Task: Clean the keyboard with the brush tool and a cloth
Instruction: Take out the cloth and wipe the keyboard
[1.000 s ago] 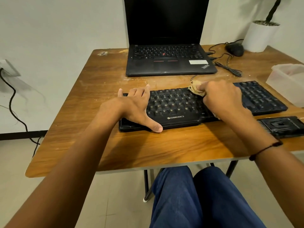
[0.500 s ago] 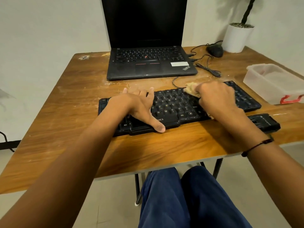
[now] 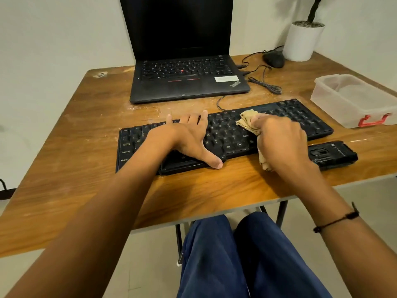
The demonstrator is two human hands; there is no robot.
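A black keyboard [image 3: 296, 117] lies across the wooden table [image 3: 86, 134], slightly angled. My left hand [image 3: 189, 138] rests flat on its left-middle keys, fingers straight and the thumb at the front edge. My right hand [image 3: 281, 140] grips a crumpled tan cloth [image 3: 247, 122] and presses it on the keys right of centre; one end of the cloth hangs out below the hand at the keyboard's front edge. A black flat brush tool [image 3: 333, 153] lies on the table just right of my right hand, in front of the keyboard.
An open black laptop [image 3: 187, 82] stands behind the keyboard. A clear plastic box [image 3: 352, 100] with a red latch sits at the right edge. A mouse [image 3: 274, 59], a coiled cable [image 3: 266, 84] and a white plant pot [image 3: 303, 40] are at the back right.
The view has shifted, so everything sits further left in the picture. My right hand with the cloth has slid a little over the keys. The left hand stays pressed on the keyboard.
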